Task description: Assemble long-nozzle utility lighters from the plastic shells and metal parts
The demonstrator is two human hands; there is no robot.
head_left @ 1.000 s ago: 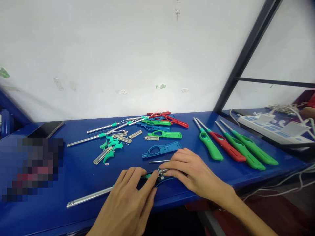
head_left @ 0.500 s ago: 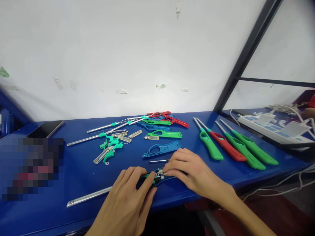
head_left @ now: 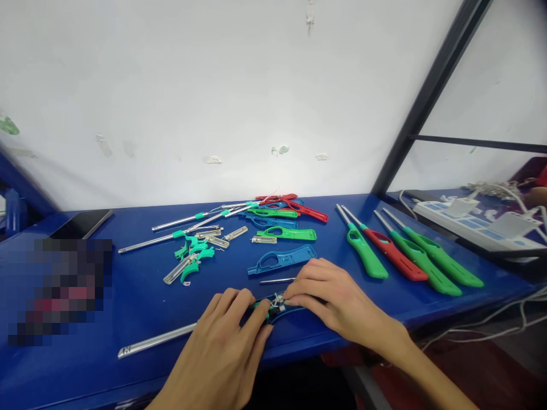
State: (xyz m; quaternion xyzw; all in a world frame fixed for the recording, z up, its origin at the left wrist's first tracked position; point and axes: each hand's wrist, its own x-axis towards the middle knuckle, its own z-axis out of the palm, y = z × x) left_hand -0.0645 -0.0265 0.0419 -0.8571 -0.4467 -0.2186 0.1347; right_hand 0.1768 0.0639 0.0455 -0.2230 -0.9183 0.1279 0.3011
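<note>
Near the table's front edge lies a half-assembled gas lighter: a blue handle half (head_left: 292,311) with its inner parts exposed and a long metal tube (head_left: 158,340) reaching left. My left hand (head_left: 224,336) is closed over its middle, fingertips pressing beside a green piece and thin wires. With fingers pinched together, my right hand (head_left: 329,293) grips the lighter's right end by the small metal valve (head_left: 280,299); the rest of that end is hidden under the palm. Just behind the right fingers lies a thin metal rod (head_left: 276,281), and beyond it a loose blue handle half (head_left: 282,259).
Green triggers (head_left: 191,272), clear fuel tanks (head_left: 177,270), metal tubes (head_left: 149,244) and coloured handle halves (head_left: 294,233) lie at centre-left. Several closed lighters (head_left: 391,253) are on the right. A phone (head_left: 81,224) lies at back left, a power strip (head_left: 474,225) at far right.
</note>
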